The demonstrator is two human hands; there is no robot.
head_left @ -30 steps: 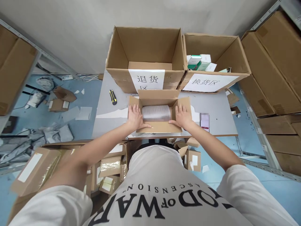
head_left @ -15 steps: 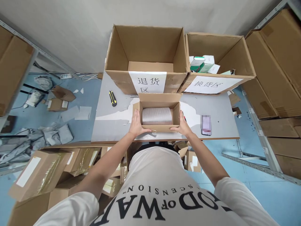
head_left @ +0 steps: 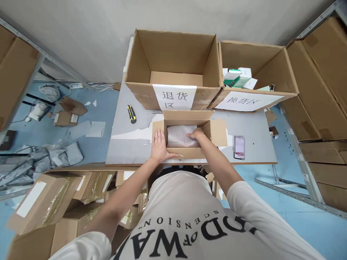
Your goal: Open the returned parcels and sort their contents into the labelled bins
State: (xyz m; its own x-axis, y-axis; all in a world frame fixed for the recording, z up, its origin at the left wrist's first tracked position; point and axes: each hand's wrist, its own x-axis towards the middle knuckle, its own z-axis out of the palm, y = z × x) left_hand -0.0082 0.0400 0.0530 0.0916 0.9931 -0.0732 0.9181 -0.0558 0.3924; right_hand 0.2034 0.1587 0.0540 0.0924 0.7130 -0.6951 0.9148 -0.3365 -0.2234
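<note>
A small open cardboard box (head_left: 184, 153) stands at the table's front edge, its flaps folded outward. Inside lies a bundle in whitish, semi-transparent wrapping (head_left: 176, 135); what the wrapping covers cannot be made out. My left hand (head_left: 159, 146) grips the box's front left corner, fingers over the left flap and thumb along the front wall. Reaching in over the front right side, my right hand (head_left: 195, 134) has its fingers closed on the bundle's right part. Its fingertips are partly hidden.
Behind stand two large cartons with Chinese labels, an open left carton (head_left: 173, 54) and a right carton (head_left: 257, 103) holding green-and-white boxes (head_left: 241, 79). A yellow-black utility knife (head_left: 131, 114) lies left, a phone (head_left: 239, 147) right. Taped parcels (head_left: 40, 202) are piled below left.
My right hand has left the box's right side and moved inward onto the wrapped bundle. The right flap now lies outward. My left hand stays on the left side.
</note>
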